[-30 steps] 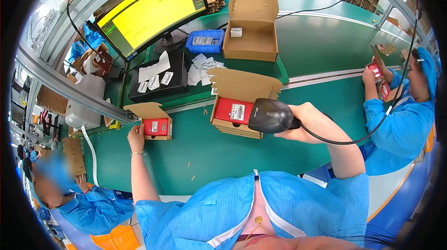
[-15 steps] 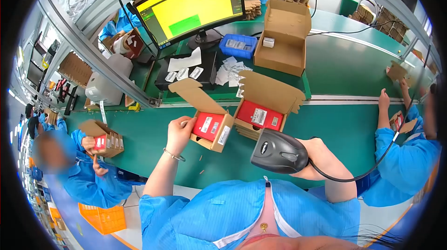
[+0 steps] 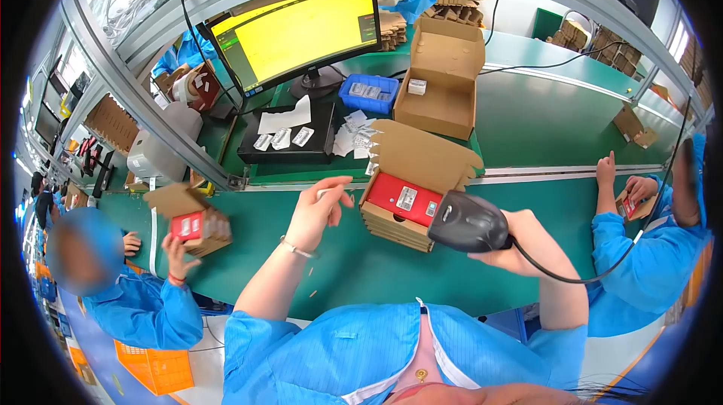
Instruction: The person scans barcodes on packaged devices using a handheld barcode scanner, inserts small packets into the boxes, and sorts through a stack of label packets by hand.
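My right hand is wrapped round a black handheld scanner, whose head overlaps the right edge of an open cardboard box. Inside this box lies a red package with white labels. Its brown lid stands up, and several flat cardboard layers are stacked beneath. To the left of the stack, my left hand is raised over the green table, fingers apart, with no box in it. A small pale thing shows at its fingers, too small to make out.
Behind are a monitor, a black case with labels, a blue tray and an open carton. Co-workers at left and right handle boxes. The scanner's cable curves rightward.
My left hand has let go of the small open box it held up half a second ago. The scanner is still in my right hand. The green patch on the monitor is gone.
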Available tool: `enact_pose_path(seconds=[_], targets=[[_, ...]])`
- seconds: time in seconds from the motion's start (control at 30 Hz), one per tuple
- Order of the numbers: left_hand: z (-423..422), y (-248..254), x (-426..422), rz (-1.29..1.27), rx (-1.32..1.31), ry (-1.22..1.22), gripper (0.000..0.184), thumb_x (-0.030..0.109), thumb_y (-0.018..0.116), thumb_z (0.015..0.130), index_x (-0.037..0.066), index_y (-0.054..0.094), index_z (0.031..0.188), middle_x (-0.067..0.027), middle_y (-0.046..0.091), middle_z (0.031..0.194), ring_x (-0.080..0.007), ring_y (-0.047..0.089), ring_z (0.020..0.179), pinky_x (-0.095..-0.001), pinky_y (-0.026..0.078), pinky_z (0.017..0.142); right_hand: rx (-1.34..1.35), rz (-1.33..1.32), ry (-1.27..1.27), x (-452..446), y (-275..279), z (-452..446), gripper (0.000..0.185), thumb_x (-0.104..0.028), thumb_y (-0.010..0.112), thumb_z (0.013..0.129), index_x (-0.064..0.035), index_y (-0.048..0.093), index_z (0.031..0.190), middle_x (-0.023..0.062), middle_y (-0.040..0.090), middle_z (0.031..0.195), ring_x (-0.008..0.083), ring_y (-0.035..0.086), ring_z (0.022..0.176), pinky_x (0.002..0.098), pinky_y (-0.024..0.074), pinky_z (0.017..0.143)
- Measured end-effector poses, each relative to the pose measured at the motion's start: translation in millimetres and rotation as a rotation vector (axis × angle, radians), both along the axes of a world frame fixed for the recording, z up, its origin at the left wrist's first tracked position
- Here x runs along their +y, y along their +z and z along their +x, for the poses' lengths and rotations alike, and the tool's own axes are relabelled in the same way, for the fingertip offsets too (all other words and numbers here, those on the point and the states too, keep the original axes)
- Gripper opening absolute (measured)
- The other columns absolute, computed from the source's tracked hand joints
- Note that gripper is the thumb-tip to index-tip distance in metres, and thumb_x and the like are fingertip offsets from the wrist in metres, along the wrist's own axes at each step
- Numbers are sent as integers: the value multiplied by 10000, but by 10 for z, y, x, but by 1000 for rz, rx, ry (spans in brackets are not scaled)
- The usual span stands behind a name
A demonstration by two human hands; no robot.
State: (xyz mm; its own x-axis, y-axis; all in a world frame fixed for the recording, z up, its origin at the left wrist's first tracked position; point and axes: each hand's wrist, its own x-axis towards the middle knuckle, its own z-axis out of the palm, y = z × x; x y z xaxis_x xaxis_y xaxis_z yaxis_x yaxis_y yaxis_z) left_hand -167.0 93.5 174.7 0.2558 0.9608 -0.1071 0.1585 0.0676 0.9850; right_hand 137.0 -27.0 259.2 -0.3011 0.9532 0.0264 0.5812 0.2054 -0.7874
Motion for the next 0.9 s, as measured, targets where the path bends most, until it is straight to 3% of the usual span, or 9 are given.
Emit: enact_pose_path(seconds=[0.07,0.2,0.33,0.4,0.53,0.6,0.63,0.73,0.9], targets=[[-165,-54,-74,-259,-344,-75,310,119,476,921,-17,553,1189,-67,635,803,-90,515,550,-221,385,501,-3,21,55,179,46,-13,449,-143,724,733,-24,560,1134,186,648,813,334,640,724,346,508,689],[-350,-152,-226,-360,-431,-133,364,119,506,922,-36,478,1251,-178,650,1003,-242,664,850,-308,537,734,-116,24,140,524,72,-67,375,-156,728,734,-3,592,1048,180,637,815,330,624,730,364,502,702],[-311,-91,-275,-351,-390,-80,362,105,532,909,-36,491,1240,-180,654,991,-238,664,859,-310,538,739,-194,-123,115,622,96,-115,342,-162,727,744,7,604,1015,174,633,798,307,626,730,359,503,700],[-245,-64,-268,-293,-303,-20,287,106,576,889,-41,565,1135,-168,672,916,-227,673,816,-287,536,706,-186,-188,82,599,117,-94,334,-159,726,742,4,602,1005,174,628,769,307,622,714,363,501,690],[-112,-2,-190,-242,-202,-85,193,131,633,860,-32,626,964,-137,677,788,-198,674,696,-260,522,612,-117,-26,90,483,36,-11,325,-158,724,739,0,603,995,170,628,746,315,616,674,367,497,658],[59,128,-174,-158,-82,-118,167,140,688,819,-16,634,838,-89,659,687,-142,637,585,-223,474,527,-115,-105,65,401,91,11,326,-158,722,737,-3,600,997,173,633,758,323,609,673,362,493,653],[139,103,-146,-92,-39,-142,198,184,718,790,-2,652,816,-76,636,650,-131,605,554,-271,477,507,-112,-109,55,367,83,30,326,-158,722,737,-3,600,997,173,633,758,323,609,673,362,493,653],[432,152,-83,620,518,-161,301,312,782,676,54,629,701,-126,585,574,-275,605,558,-353,473,524,-111,-98,40,281,56,65,356,-172,726,735,-9,594,1022,176,642,774,316,611,677,347,495,672],[669,65,55,765,717,-181,399,438,753,661,72,595,664,-116,604,604,-296,608,595,-382,474,542,-71,-113,-10,212,-25,48,379,-199,723,740,-11,589,1040,172,651,772,295,620,673,344,502,680]])
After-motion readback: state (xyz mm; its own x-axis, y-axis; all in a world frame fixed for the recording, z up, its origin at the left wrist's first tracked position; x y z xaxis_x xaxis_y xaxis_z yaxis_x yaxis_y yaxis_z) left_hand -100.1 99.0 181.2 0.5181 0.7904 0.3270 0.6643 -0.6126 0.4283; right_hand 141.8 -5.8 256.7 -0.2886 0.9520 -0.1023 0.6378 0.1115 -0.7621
